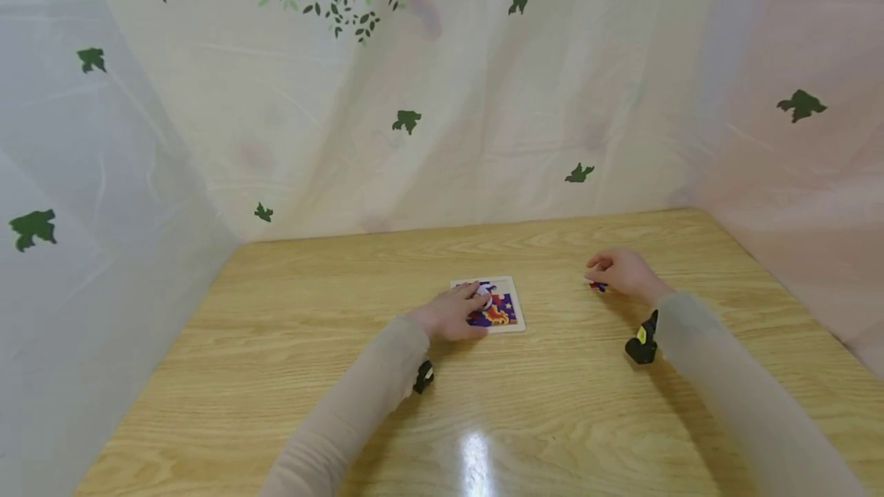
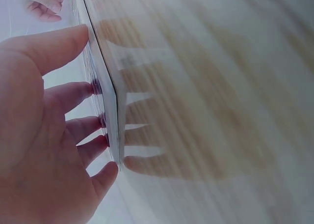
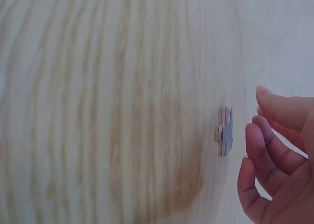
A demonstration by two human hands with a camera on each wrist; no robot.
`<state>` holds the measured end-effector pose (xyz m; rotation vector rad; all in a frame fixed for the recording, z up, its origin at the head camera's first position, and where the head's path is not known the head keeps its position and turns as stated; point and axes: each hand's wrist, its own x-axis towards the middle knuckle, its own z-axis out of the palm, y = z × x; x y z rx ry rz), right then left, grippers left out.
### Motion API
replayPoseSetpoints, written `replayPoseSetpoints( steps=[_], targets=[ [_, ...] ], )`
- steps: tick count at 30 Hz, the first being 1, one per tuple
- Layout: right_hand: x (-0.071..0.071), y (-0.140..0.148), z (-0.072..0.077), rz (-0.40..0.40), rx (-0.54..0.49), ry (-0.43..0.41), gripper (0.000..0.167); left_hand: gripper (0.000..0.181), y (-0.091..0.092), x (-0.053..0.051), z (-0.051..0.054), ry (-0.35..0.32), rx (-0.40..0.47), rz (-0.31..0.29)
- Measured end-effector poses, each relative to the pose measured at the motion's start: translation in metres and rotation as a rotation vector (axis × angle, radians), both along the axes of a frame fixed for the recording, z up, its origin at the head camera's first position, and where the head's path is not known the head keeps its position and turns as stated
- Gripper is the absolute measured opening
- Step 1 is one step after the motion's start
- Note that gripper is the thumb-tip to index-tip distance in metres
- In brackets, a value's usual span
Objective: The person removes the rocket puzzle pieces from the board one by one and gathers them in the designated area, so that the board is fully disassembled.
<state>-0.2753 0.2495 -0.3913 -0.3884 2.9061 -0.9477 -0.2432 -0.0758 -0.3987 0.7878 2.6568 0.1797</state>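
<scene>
Puzzle (image 1: pixel 509 310): likely light, stiff; left hand (image 1: pixel 452 314) spread on it.
Pieces (image 3: pixel 228 133): puzzle's three o'clock; probably thin, light; pinch edges.
Right hand (image 1: pixel 624 273): loosely curled, holding nothing.

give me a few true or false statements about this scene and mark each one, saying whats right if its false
1. The left hand rests on the puzzle. True.
2. The puzzle lies on a red tablecloth. False: it lies on a wood-grained table.
3. The right hand is close to a loose puzzle piece. True.
4. The right hand is pressing on a corner of the puzzle. False: it is well off to the puzzle's right.
5. Both sleeves are black. False: they are light-coloured.
6. Green shapes dot the pale backdrop. True.
</scene>
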Motion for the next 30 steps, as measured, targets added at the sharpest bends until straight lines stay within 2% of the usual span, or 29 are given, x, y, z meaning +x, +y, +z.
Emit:
replayPoseSetpoints(
  steps=[7, 12, 17, 22, 30],
  targets=[
    [0.0, -0.016, 0.001, 0.021, -0.014, -0.024, 0.034, 0.066, 0.0, -0.001, 0.001, 0.015, 0.018, 0.002],
    [-0.007, -0.029, -0.004, 0.024, 0.008, 0.022, 0.029, 0.063, 0.002, 0.0, 0.004, 0.019, 0.014, 0.003],
    [-0.012, -0.047, -0.005, 0.062, 0.013, 0.059, 0.026, 0.063, 0.003, 0.0, 0.005, 0.024, 0.004, 0.017],
    [-0.018, -0.065, -0.008, 0.085, 0.005, 0.042, 0.026, 0.063, 0.0, -0.001, 0.005, 0.037, 0.006, 0.035],
    [-0.021, -0.089, -0.009, 0.111, -0.016, 0.025, 0.023, 0.065, -0.01, -0.005, 0.004, 0.045, -0.051, 0.044]
  ],
)
